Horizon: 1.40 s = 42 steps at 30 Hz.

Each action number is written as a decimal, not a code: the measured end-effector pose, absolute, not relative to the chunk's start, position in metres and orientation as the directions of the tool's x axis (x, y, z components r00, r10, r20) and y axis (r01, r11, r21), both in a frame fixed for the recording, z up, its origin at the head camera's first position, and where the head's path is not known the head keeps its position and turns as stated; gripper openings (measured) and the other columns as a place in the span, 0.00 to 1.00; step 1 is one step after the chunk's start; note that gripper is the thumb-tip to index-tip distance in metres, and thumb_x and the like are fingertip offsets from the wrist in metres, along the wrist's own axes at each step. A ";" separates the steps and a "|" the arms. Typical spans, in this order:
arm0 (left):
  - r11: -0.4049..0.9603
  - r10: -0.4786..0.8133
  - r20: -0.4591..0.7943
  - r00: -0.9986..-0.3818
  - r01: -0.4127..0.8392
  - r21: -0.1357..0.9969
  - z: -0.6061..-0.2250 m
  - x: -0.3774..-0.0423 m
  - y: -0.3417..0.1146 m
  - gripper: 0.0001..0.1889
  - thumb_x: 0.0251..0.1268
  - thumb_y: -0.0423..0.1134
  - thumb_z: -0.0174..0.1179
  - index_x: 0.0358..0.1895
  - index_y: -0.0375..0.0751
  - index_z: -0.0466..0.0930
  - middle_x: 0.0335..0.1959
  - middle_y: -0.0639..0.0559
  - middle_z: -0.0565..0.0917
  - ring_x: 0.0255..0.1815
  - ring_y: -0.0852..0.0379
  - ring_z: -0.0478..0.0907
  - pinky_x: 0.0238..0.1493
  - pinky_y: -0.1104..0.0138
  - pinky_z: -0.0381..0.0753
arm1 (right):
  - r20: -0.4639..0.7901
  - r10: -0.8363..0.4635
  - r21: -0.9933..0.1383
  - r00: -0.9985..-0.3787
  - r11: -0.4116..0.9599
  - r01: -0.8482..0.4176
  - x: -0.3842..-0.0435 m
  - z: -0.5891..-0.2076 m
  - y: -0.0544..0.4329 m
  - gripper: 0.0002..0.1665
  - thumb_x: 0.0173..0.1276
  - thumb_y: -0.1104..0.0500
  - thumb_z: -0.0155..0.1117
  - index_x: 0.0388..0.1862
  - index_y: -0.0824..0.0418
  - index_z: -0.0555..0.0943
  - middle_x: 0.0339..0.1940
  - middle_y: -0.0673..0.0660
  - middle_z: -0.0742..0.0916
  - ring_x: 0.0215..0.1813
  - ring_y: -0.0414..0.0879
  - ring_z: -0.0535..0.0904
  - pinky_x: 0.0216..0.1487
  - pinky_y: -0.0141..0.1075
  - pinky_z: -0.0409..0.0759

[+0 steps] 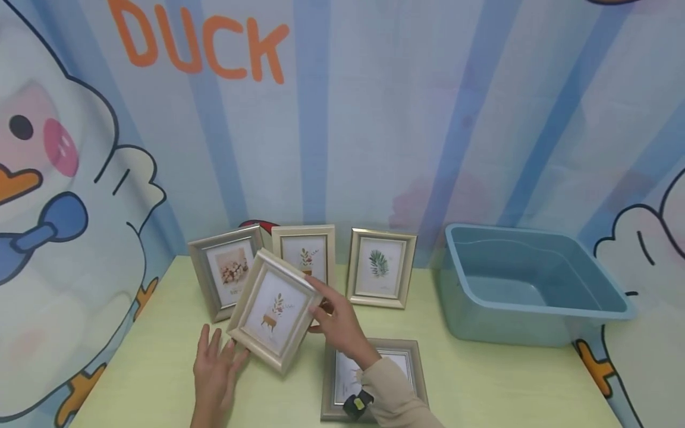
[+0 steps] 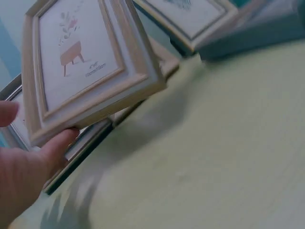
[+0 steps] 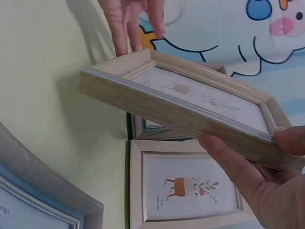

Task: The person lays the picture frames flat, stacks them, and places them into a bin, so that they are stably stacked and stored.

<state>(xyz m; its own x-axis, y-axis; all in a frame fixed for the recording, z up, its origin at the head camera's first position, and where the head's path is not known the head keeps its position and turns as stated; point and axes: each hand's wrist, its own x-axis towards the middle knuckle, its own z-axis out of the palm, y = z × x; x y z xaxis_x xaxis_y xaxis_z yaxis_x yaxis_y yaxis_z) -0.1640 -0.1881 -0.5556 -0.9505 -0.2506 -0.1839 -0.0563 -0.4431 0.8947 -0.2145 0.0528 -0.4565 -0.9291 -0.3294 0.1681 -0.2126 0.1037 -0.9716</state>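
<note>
A light wood-toned picture frame with a potted-plant print is held up and tilted above the table. My right hand grips its right side, with the thumb on the front and a finger along the edge. My left hand is at its lower left corner, fingers extended; in the left wrist view the thumb is against the frame's bottom edge. Behind stands a cream frame with a similar print, partly hidden in the head view. Under my right forearm a silvery-beige frame lies on the table.
On the left stands a silvery frame with a photo print. Right of the cream frame, a gold-toned frame shows a green leaf. A blue plastic bin sits at the right of the pale yellow table, before a duck-printed backdrop.
</note>
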 end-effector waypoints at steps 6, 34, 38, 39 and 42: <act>-0.683 -0.065 -0.099 -0.993 -0.028 0.729 -0.546 -0.156 -0.173 0.36 0.83 0.52 0.29 0.80 0.43 0.23 0.81 0.38 0.44 0.78 0.47 0.60 0.73 0.59 0.71 | 0.179 -0.301 -0.983 -0.937 -0.022 -0.181 -0.213 -0.454 0.068 0.33 0.74 0.69 0.53 0.77 0.56 0.65 0.63 0.73 0.77 0.58 0.68 0.80 0.44 0.47 0.89; -0.252 -0.229 0.029 -0.973 0.088 0.964 -0.527 -0.148 -0.139 0.46 0.54 0.16 0.63 0.78 0.34 0.54 0.49 0.59 0.79 0.38 0.63 0.86 0.35 0.64 0.90 | 0.040 -0.124 -0.907 -0.991 -0.420 0.016 -0.169 -0.489 0.115 0.41 0.71 0.71 0.55 0.80 0.56 0.57 0.72 0.71 0.69 0.60 0.56 0.82 0.51 0.52 0.86; -0.218 -0.218 0.022 -0.976 0.071 0.973 -0.523 -0.147 -0.139 0.45 0.53 0.16 0.64 0.77 0.35 0.56 0.49 0.59 0.78 0.37 0.63 0.86 0.34 0.63 0.90 | 0.034 -0.115 -0.919 -0.993 -0.395 0.015 -0.163 -0.490 0.119 0.43 0.71 0.71 0.55 0.81 0.59 0.53 0.73 0.74 0.67 0.63 0.56 0.81 0.53 0.51 0.85; -0.208 -0.215 0.018 -0.976 0.064 0.976 -0.522 -0.147 -0.139 0.45 0.53 0.16 0.64 0.77 0.36 0.57 0.49 0.58 0.78 0.36 0.63 0.86 0.35 0.62 0.90 | 0.029 -0.107 -0.931 -0.994 -0.365 0.013 -0.162 -0.489 0.120 0.43 0.71 0.71 0.55 0.81 0.59 0.53 0.73 0.74 0.68 0.62 0.57 0.81 0.53 0.50 0.86; -0.169 -0.211 0.015 -0.977 0.051 0.984 -0.519 -0.145 -0.141 0.45 0.52 0.17 0.65 0.76 0.37 0.59 0.49 0.59 0.78 0.36 0.63 0.86 0.35 0.60 0.90 | 0.037 -0.044 -0.982 -0.998 -0.186 -0.028 -0.159 -0.484 0.125 0.39 0.69 0.70 0.60 0.77 0.62 0.61 0.64 0.75 0.76 0.58 0.59 0.83 0.52 0.44 0.87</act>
<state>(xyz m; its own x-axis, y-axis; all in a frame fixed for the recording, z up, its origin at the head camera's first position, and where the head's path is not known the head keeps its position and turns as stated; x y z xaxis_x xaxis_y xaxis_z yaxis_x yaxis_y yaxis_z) -0.1445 -0.1413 -0.5191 -0.9775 -0.2106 0.0149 0.0514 -0.1686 0.9843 -0.1591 0.1251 -0.4836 -0.9983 -0.0438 0.0372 -0.0284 -0.1864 -0.9821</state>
